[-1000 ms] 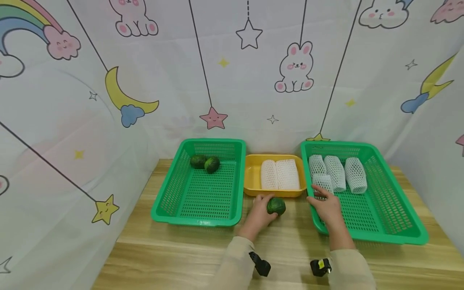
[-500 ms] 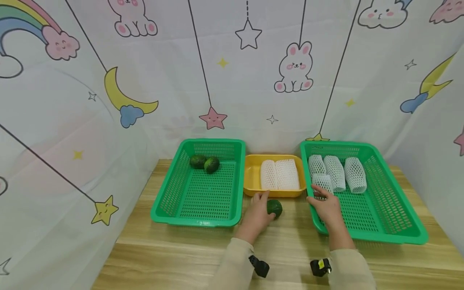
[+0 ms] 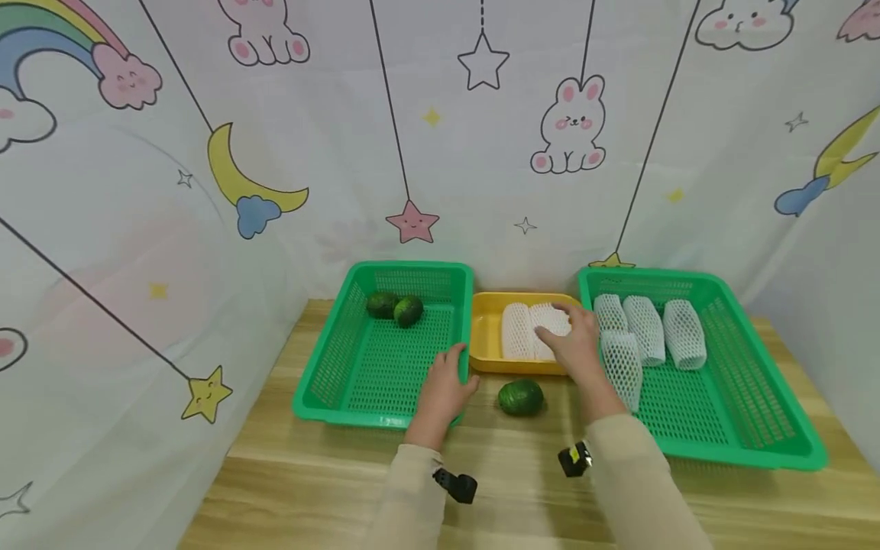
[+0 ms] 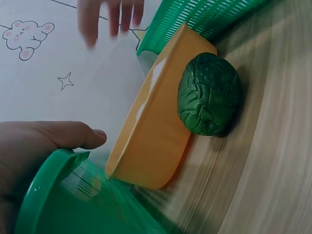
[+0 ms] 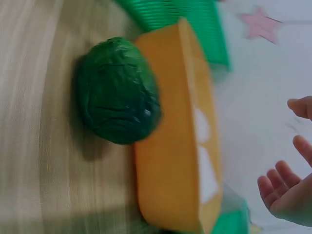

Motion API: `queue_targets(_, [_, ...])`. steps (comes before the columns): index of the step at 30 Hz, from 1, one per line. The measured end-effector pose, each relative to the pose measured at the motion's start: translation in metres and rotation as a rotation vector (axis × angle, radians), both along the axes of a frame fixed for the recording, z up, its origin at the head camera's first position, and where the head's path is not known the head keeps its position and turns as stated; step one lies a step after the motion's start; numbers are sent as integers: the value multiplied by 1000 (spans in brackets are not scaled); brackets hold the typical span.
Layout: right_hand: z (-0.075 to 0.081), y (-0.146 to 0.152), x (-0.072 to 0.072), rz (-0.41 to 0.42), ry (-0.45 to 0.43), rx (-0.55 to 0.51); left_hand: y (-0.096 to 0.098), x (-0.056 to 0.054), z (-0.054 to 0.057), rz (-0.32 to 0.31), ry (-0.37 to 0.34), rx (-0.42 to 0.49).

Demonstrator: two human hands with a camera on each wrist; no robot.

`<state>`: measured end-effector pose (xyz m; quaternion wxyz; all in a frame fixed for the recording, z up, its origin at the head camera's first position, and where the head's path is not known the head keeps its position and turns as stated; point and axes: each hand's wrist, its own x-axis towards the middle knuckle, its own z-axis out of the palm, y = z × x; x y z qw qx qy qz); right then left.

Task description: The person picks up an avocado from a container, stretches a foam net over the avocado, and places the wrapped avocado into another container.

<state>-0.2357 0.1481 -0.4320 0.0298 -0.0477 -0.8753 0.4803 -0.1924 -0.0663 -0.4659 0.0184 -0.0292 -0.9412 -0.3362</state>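
Note:
A dark green, wrinkled avocado [image 3: 520, 398] lies on the table in front of the yellow tray [image 3: 490, 365], large in both wrist views. My left hand [image 3: 440, 389] is at the right rim of the left green basket [image 3: 323, 416], its thumb extended past the rim in the left wrist view. Over the yellow tray, my right hand [image 3: 577, 344] reaches with spread fingers and holds nothing. Its fingertips overlap the right-hand stack of white foam net sleeves [image 3: 545, 317]; another stack of net sleeves [image 3: 517, 332] lies beside it.
Two avocados [image 3: 409, 311] sit at the back of the left basket. Several white net-sleeved pieces [image 3: 684, 336] lie in the right green basket [image 3: 791, 451], the nearest [image 3: 622, 370] by its left wall. A printed cloth [image 3: 481, 191] hangs behind the wooden table [image 3: 509, 489].
My left hand has let go of the avocado and moved left to the basket rim. My right hand has moved from the right basket's rim over the yellow tray.

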Motion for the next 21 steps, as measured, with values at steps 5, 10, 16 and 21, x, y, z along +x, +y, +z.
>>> queue_targets(5, [-18,-29,-30,128,-167,347,4,-2,-2,-9,-16,-15])
queue_targets(10, [-35,-34,-35,116,-257,603,10,1,-1,-21,-11,-10])
queue_targets(16, [-28,-24,-35,35,-191,473,15,4,-2,-22,-19,-2])
queue_targets(21, [-1,-24,-19,84,-87,35,13,4,2,23,28,102])
